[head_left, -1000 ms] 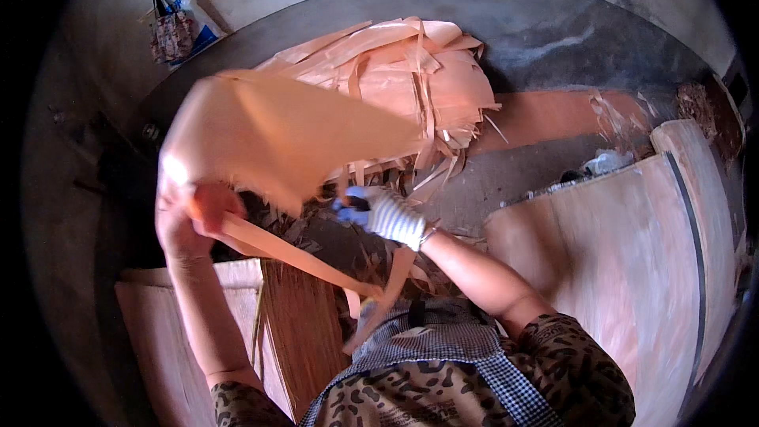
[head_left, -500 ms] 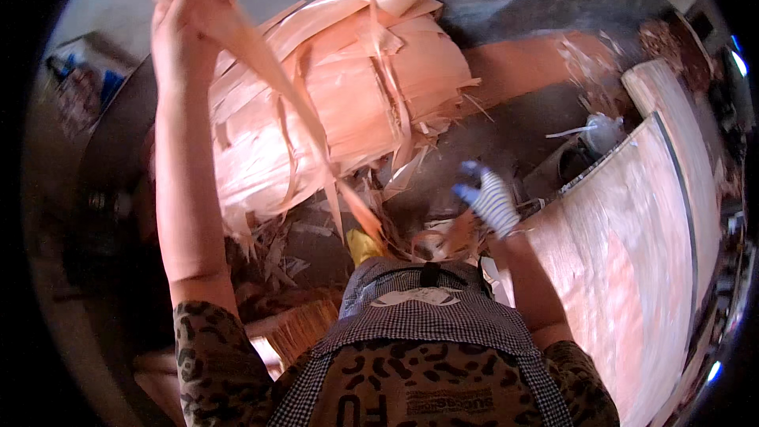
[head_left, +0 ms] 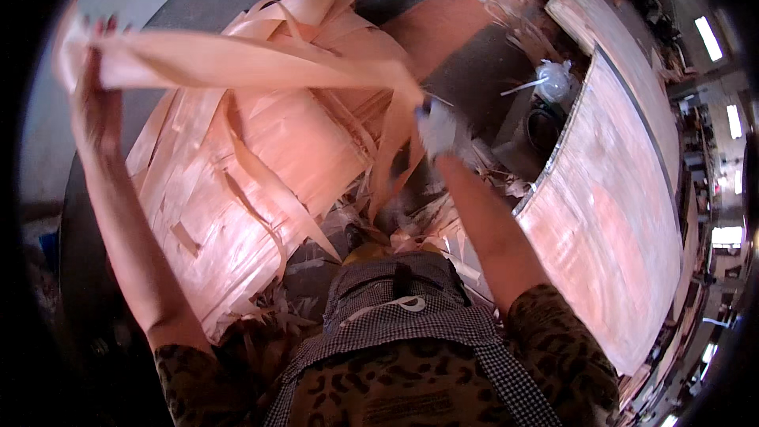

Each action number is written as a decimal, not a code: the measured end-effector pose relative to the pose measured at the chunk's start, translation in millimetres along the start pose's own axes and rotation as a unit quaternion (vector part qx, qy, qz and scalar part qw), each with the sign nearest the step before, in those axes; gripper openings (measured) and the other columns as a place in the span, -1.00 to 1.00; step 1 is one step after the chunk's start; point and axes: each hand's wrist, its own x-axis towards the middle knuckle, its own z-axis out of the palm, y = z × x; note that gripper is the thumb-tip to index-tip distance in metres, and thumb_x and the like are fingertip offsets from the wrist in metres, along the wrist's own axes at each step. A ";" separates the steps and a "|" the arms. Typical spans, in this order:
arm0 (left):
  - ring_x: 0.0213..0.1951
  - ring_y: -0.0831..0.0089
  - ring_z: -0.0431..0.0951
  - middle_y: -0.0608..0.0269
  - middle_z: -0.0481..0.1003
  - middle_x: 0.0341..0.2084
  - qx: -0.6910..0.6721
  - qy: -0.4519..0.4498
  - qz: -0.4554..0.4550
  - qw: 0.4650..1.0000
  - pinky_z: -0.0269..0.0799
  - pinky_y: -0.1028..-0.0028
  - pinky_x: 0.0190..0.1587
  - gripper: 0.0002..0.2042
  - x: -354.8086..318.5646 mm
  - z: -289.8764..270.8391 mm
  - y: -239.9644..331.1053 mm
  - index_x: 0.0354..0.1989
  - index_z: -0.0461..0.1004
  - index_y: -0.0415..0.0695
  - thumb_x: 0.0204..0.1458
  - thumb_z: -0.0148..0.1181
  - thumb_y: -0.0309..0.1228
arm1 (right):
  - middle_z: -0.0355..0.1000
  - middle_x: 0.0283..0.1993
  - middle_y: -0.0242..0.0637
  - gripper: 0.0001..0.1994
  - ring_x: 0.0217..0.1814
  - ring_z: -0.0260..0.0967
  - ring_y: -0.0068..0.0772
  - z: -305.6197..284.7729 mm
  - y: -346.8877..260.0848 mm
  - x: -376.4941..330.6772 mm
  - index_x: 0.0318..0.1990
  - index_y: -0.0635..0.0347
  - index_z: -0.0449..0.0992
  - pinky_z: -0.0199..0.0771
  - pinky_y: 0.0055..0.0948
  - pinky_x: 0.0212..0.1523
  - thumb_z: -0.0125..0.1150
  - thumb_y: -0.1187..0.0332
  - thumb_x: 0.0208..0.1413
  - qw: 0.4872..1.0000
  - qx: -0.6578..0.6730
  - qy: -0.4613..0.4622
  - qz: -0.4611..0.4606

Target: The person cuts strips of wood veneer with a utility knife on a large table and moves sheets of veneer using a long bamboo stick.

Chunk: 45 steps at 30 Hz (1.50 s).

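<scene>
A long, thin strip of wood veneer [head_left: 261, 63] stretches across in front of me, above the stack. My bare left hand [head_left: 96, 107], raised at the far left, is closed around one end. The striped glove on my right hand [head_left: 437, 130] is smeared by motion; it appears closed on the strip where the veneer bends, and a loose tail hangs down from there. Below lies a big heap of veneer sheets [head_left: 269, 150], pinkish tan, with ragged strips loose on top.
To the right stands a stack of pale wood sheets [head_left: 609, 213] with a dark line across it. Beside it are a clear plastic bag [head_left: 556, 81] and a dark round object [head_left: 544, 128]. Veneer scraps [head_left: 443, 225] litter the floor. A flat veneer piece [head_left: 443, 20] lies beyond the heap.
My right hand has risen from near my waist to the strip. My left hand has moved left and down, and the strip now runs sideways instead of slanting down. The view has turned.
</scene>
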 end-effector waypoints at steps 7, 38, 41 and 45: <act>0.09 0.32 0.24 0.13 0.25 0.05 0.073 0.098 -0.084 0.989 0.09 0.25 0.15 -0.60 10.4 -327.3 -71.4 0.09 0.18 -0.08 0.09 -0.06 -0.22 | 0.37 -0.35 -0.03 -0.79 -0.33 0.36 -0.04 -13.2 -197.2 137.7 -0.16 0.19 0.29 0.35 -0.17 -0.31 -0.11 0.36 0.06 0.946 -0.039 0.031 -0.321; -0.26 0.24 0.48 0.10 0.50 -0.37 0.313 -0.624 -0.294 0.653 0.35 0.38 -0.20 -0.68 -97.5 358.4 -600.8 -0.27 0.49 -0.20 0.03 -0.07 -0.22 | 0.40 -0.38 -0.10 -0.74 -0.30 0.36 -0.13 -176.2 172.2 -18.4 -0.13 0.10 0.42 0.36 -0.29 -0.28 0.03 0.24 0.03 0.963 -0.022 -0.035 0.265; -0.20 0.10 0.44 -0.03 0.47 -0.29 0.304 -0.715 -0.166 0.608 0.33 0.31 -0.12 -0.68 -134.6 494.0 -611.7 -0.25 0.48 -0.21 0.00 -0.04 -0.23 | 0.39 -0.35 -0.04 -0.72 -0.27 0.34 -0.07 -169.6 189.8 -28.9 -0.13 0.13 0.41 0.33 -0.27 -0.21 -0.01 0.21 0.06 0.943 0.024 0.005 0.332; -0.15 0.06 0.41 -0.07 0.42 -0.21 0.293 -0.765 -0.021 0.574 0.31 0.27 -0.06 -0.72 -155.1 626.5 -661.0 -0.23 0.47 -0.19 -0.04 -0.02 -0.30 | 0.42 -0.34 -0.05 -0.69 -0.35 0.38 -0.04 -159.0 198.6 -8.2 -0.10 0.04 0.39 0.35 -0.20 -0.31 -0.04 0.12 0.07 0.919 0.015 0.080 0.385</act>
